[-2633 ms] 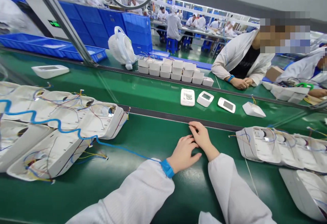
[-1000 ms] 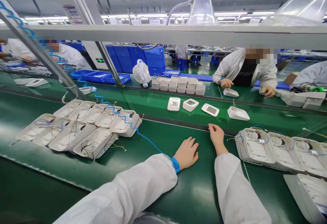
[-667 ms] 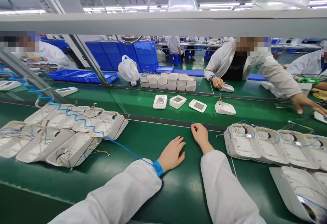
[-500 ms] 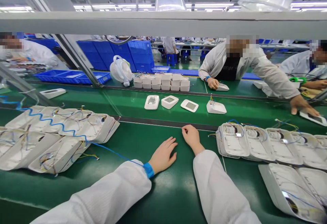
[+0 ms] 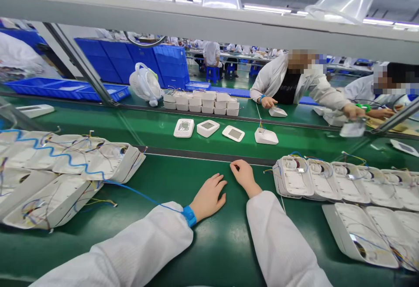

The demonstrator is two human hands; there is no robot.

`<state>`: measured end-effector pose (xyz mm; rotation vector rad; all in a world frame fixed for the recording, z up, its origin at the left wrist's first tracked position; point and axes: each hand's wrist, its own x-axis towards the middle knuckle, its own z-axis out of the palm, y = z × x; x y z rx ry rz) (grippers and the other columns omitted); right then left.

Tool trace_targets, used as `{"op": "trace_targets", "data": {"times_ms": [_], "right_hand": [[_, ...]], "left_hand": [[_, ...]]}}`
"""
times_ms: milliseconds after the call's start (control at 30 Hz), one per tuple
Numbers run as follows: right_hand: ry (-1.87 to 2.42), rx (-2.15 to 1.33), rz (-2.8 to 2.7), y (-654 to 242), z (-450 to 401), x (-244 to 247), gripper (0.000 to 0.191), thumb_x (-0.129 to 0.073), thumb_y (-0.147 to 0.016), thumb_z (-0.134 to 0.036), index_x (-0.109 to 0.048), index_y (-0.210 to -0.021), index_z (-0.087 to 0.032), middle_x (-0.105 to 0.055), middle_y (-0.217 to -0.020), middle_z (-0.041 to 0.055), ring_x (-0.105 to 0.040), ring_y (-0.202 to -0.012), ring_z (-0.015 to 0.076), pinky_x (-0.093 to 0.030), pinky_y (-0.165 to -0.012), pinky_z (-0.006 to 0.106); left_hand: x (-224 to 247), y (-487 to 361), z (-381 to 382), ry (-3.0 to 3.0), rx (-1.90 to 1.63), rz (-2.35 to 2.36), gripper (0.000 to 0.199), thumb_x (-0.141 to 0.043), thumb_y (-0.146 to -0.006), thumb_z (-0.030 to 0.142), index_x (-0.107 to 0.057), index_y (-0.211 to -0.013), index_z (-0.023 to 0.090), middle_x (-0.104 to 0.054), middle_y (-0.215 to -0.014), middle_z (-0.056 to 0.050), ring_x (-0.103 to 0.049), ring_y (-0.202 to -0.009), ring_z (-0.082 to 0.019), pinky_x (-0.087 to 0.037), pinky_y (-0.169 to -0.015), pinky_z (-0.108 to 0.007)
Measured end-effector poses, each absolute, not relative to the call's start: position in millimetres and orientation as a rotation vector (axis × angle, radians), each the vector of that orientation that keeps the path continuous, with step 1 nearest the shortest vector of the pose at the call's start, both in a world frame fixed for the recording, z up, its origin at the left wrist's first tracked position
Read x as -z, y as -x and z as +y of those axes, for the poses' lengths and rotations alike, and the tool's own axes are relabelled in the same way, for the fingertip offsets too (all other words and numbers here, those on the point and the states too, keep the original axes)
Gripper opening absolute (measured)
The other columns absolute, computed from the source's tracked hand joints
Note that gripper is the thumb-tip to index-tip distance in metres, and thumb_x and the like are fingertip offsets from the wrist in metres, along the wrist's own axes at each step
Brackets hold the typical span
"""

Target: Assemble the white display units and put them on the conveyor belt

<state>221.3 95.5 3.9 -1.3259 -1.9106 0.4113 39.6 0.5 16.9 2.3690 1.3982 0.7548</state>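
My left hand [image 5: 208, 197] lies palm down on the green work surface [image 5: 225, 252], fingers stretched out and holding nothing. A blue wrist strap [image 5: 189, 215] with a coiled blue cord is around that wrist. Close beside it, my right hand [image 5: 242, 177] rests near the dark edge strip with its fingers curled in; no object shows in it. To the left sit rows of open white plastic housings [image 5: 75, 193] with loose coloured wires. More white housings [image 5: 293, 178] with wires and round parts inside stand right of my right hand. Neither hand touches them.
Beyond the strip lie white devices with grey screens [image 5: 208, 127] and a wired housing [image 5: 266, 136]. Behind are stacked white casings [image 5: 201, 103], a white fan [image 5: 145, 84] and blue trays [image 5: 65, 89]. A co-worker's hand [image 5: 354, 112] holds a white piece. A grey beam [image 5: 209, 22] crosses overhead.
My view has tilted and turned slightly to the right; my hands stay resting in place. The co-worker opposite has lifted a white piece from the green strip and drawn it back.
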Motion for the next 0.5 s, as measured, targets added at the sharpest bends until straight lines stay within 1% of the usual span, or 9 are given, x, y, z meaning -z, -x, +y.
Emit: {"op": "trace_targets", "data": {"times_ms": [100, 200, 300, 333, 400, 467, 500], "right_hand": [[1.37, -0.376, -1.847, -223, 95, -4, 0.022, -0.052, -0.091, -0.031, -0.071, -0.088, -0.021, -0.072, -0.094, 0.0068, -0.065, -0.091, 0.0217, -0.05, -0.086, 0.035], [1.424, -0.319, -1.814, -219, 108, -7, 0.021, -0.054, -0.088, -0.032, -0.07, -0.095, -0.021, -0.071, -0.098, 0.0093, -0.064, -0.096, 0.0246, -0.05, -0.089, 0.04], [1.456, -0.295, -1.861, -207, 146, -17, 0.021, -0.059, -0.082, -0.029, -0.069, -0.099, -0.021, -0.071, -0.102, 0.0089, -0.063, -0.1, 0.0255, -0.049, -0.093, 0.041], [1.469, -0.295, -1.879, -202, 163, -21, 0.024, -0.06, -0.081, -0.028, -0.069, -0.103, -0.021, -0.07, -0.106, 0.009, -0.063, -0.102, 0.0255, -0.048, -0.095, 0.041], [1.503, -0.294, -1.896, -190, 198, -27, 0.037, -0.064, -0.077, -0.029, -0.065, -0.113, -0.019, -0.067, -0.116, 0.011, -0.06, -0.11, 0.0271, -0.045, -0.099, 0.043], [1.528, -0.289, -1.898, -177, 227, -29, 0.049, -0.068, -0.074, -0.03, -0.061, -0.121, -0.017, -0.061, -0.128, 0.0148, -0.053, -0.123, 0.0298, -0.041, -0.103, 0.044], [1.542, -0.29, -1.891, -171, 237, -28, 0.05, -0.069, -0.074, -0.03, -0.061, -0.121, -0.016, -0.06, -0.13, 0.0162, -0.05, -0.125, 0.0308, -0.04, -0.103, 0.045]], "left_hand": [[-17, -41, 6, -2.229, -0.854, 1.429, 0.03, -0.06, -0.08, 0.022, -0.065, -0.109, 0.018, -0.063, -0.126, -0.014, -0.054, -0.126, -0.034, -0.043, -0.108, -0.055], [-18, -40, 13, -2.112, -0.945, 1.419, 0.022, -0.058, -0.082, 0.022, -0.067, -0.102, 0.019, -0.067, -0.115, -0.012, -0.059, -0.117, -0.031, -0.048, -0.103, -0.053], [-21, -36, 17, -1.993, -1.022, 1.348, 0.02, -0.059, -0.082, 0.024, -0.067, -0.101, 0.021, -0.068, -0.113, -0.009, -0.061, -0.112, -0.027, -0.05, -0.101, -0.048], [-22, -34, 18, -1.947, -1.044, 1.33, 0.02, -0.059, -0.083, 0.024, -0.067, -0.101, 0.021, -0.068, -0.113, -0.009, -0.062, -0.111, -0.026, -0.05, -0.101, -0.047], [-24, -31, 20, -1.851, -1.085, 1.302, 0.02, -0.057, -0.084, 0.025, -0.068, -0.101, 0.021, -0.068, -0.114, -0.009, -0.064, -0.108, -0.025, -0.051, -0.1, -0.045], [-27, -28, 22, -1.761, -1.124, 1.278, 0.019, -0.058, -0.084, 0.024, -0.069, -0.099, 0.021, -0.067, -0.115, -0.009, -0.064, -0.108, -0.024, -0.051, -0.1, -0.042], [-28, -27, 23, -1.719, -1.146, 1.267, 0.019, -0.059, -0.083, 0.024, -0.07, -0.098, 0.021, -0.067, -0.115, -0.009, -0.064, -0.109, -0.024, -0.051, -0.1, -0.041]]}}
